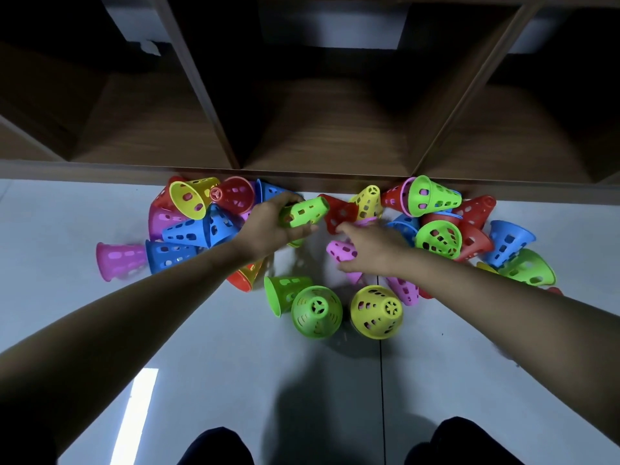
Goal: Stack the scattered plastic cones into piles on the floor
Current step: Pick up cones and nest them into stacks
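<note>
**A:** What is each hand gripping?

**B:** The left hand [271, 226] is closed around a green cone [303, 212], held on its side above the floor [214, 364], narrow end pointing right. The right hand [372, 248] is curled over a pink cone [342, 251]; its fingers cover the cone, so I cannot tell whether the grasp is complete.

**B:** Everything else sits relative to that green cone. A red cone [340, 213] lies just beside its tip, a yellow one [367, 201] beyond that. To its left is a tangle of blue, yellow, red and pink cones. Nearer the person, a green cone [317, 312] and a yellow cone [375, 312] stand wide end down, well apart from the hands.

**A:** How will they handle?

**B:** Light, I judge: thin moulded plastic with slotted walls. Probably stiff enough to keep shape, a little springy at the rim. Smooth, so they may slide on the glossy floor.

**A:** Where to take hold?

**B:** Around the mid-wall, where the slots give the fingers purchase, leaving the open mouth free to drop over another cone's tip.

**A:** And behind it all?

**B:** A wooden shelf unit [322, 129], its base touching the far cones.
</note>
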